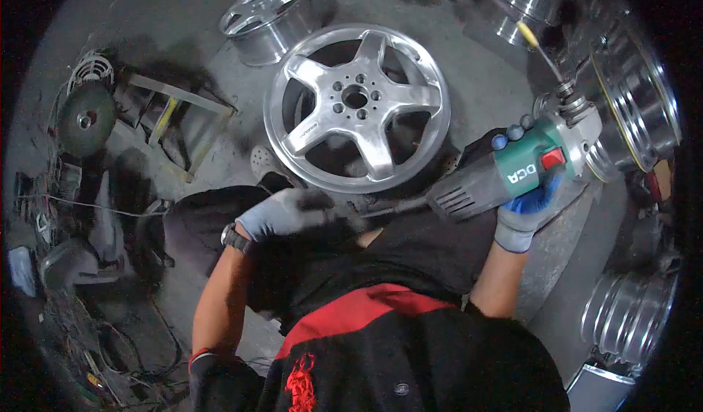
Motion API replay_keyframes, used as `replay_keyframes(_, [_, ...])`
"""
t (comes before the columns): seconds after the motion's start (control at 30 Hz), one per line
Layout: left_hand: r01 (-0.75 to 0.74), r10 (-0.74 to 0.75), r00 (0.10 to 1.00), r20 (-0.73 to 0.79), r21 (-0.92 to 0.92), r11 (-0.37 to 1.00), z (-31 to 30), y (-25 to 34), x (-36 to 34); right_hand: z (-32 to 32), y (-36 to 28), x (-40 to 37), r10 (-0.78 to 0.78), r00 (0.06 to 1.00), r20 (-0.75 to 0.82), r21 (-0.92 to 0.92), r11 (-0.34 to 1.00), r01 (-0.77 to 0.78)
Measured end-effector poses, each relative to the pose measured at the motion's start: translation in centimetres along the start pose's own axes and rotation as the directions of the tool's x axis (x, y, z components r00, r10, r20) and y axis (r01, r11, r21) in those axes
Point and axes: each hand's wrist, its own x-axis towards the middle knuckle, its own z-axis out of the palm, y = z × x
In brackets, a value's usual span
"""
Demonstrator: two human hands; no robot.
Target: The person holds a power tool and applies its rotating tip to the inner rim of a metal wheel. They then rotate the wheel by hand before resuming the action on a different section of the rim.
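My right hand point(529, 210), in a grey and blue glove, is wrapped around a green and black DCA angle grinder point(516, 170). A thin rod with a yellow tip point(526, 34) sticks out from the grinder's head, pointing up and left. My left hand point(289, 213), in a grey glove, is over my lap, its fingers smeared by motion. Beside those fingers a dark cord point(395, 208) runs to the grinder's rear end. In front of me, a shiny five-spoke alloy wheel point(356, 99) lies face up between my legs, apart from both hands.
Another alloy wheel point(267, 27) stands behind the first. More rims point(633, 97) are stacked along the right, with others point(630, 315) lower down. On the left are a metal frame point(176, 119), a dark disc point(86, 119) and tangled cables point(110, 346).
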Motion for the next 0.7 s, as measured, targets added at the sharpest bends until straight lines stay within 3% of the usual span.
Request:
replay_keyframes(0.03, [0.179, -0.163, 0.984, 0.077, -0.274, 0.945, -0.7, 0.3, 0.1, 0.0, 0.2, -0.4, 0.032, 0.999, -0.011, 0.024, 0.999, -0.032])
replay_keyframes(0.1, [0.042, -0.079, 0.986, -0.145, -0.237, 0.971, -1.6, -0.4, 1.0, 0.1, 0.6, -1.0, 0.070, 0.997, -0.011, 0.042, 0.997, -0.069])
replay_keyframes(0.17, [-0.089, -0.096, 0.924, -0.370, -0.453, 0.887, -1.6, -4.2, 3.7, 0.3, 0.7, -1.5, 0.126, 0.992, -0.017, 0.063, 0.990, -0.124])
replay_keyframes(0.2, [-0.099, -0.094, 0.922, -0.375, -0.464, 0.880, -1.8, -4.9, 4.8, 0.8, 0.7, -1.5, 0.129, 0.991, -0.031, 0.049, 0.991, -0.128])
replay_keyframes(0.27, [-0.200, -0.361, 0.720, -0.593, -0.674, 0.711, -2.1, -6.3, 7.2, 0.6, 0.8, -1.6, 0.160, 0.987, -0.029, 0.030, 0.987, -0.159])
replay_keyframes(0.3, [-0.210, -0.362, 0.720, -0.592, -0.683, 0.700, -2.3, -7.3, 8.6, 0.6, 1.0, -1.7, 0.185, 0.982, -0.041, 0.022, 0.983, -0.184])
replay_keyframes(0.37, [-0.331, -0.574, 0.456, -0.680, -0.728, 0.600, -2.3, -9.5, 11.0, 1.2, 1.5, -2.3, 0.172, 0.985, -0.029, -0.051, 0.984, -0.174])
replay_keyframes(0.4, [-0.352, -0.656, 0.441, -0.613, -0.790, 0.501, -2.3, -10.1, 11.7, 1.5, 1.7, -2.6, 0.190, 0.979, -0.073, -0.116, 0.973, -0.197])
replay_keyframes(0.43, [-0.359, -0.664, 0.444, -0.601, -0.799, 0.483, -2.1, -11.4, 12.7, 1.7, 1.8, -2.6, 0.206, 0.972, -0.115, -0.178, 0.958, -0.224])
replay_keyframes(0.53, [-0.216, -0.755, 0.132, -0.642, -0.762, 0.610, -0.9, -13.0, 14.1, 2.9, 2.7, -3.0, 0.222, 0.964, -0.148, -0.406, 0.875, -0.264])
replay_keyframes(0.57, [-0.215, -0.768, 0.143, -0.625, -0.777, 0.592, -0.2, -13.1, 14.1, 3.8, 3.1, -3.1, 0.255, 0.954, -0.159, -0.511, 0.805, -0.301])
replay_keyframes(0.6, [-0.111, -0.757, 0.107, -0.645, -0.764, 0.635, 0.5, -13.0, 13.9, 5.0, 4.1, -3.2, 0.164, 0.965, -0.206, -0.557, 0.791, -0.253])
replay_keyframes(0.63, [-0.004, -0.738, 0.075, -0.670, -0.741, 0.672, 0.9, -12.9, 14.0, 5.2, 4.3, -3.2, 0.170, 0.963, -0.211, -0.569, 0.780, -0.262])
replay_keyframes(0.7, [-0.081, -0.731, 0.142, -0.668, -0.744, 0.664, 2.2, -13.5, 14.9, 5.9, 4.8, -3.2, 0.312, 0.927, -0.208, -0.630, 0.683, -0.371])
